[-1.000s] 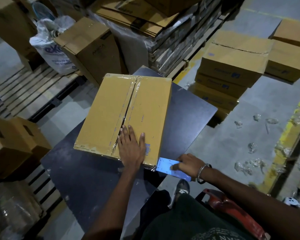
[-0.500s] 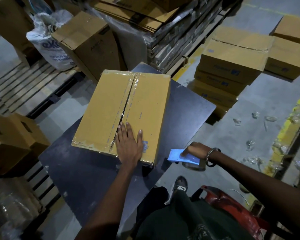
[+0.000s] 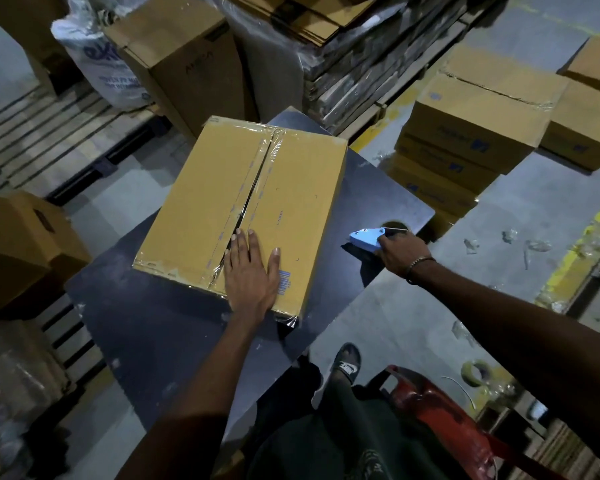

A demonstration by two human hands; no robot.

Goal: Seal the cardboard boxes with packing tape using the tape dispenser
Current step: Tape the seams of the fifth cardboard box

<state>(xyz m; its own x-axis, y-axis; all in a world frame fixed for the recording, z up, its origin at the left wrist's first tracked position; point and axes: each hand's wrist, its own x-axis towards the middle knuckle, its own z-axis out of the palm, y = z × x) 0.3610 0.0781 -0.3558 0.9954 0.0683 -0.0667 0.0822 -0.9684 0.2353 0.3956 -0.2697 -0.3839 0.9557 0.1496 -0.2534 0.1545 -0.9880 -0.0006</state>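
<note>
Head view: right hand [image 3: 400,252] w/ the blue tape dispenser [image 3: 368,237] has swung up from below the worktop's near-right edge to over its right part, just beside the cardboard box [image 3: 205,209] but not touching it. Fingers wrapped round the dispenser's handle. Left hand [image 3: 252,271] hasn't moved: flat, fingers straight, pressing the box top at the near end of the centre seam [image 3: 253,188].

Meaning, prob.: near-end pass is done and the dispenser is being carried round for another strip. Seam already has clear tape, yet it gapes dark along the middle, so the seal looks poor and may need redoing.

Edges/room: box sits diagonal on the dark worktop [image 3: 146,323], far corner at the far edge, near-right corner close to the near-right edge. Bare worktop on the right and near-left. Stacked boxes [image 3: 478,119] on the floor right, well apart; red trolley handle [image 3: 440,407] by the legs.
</note>
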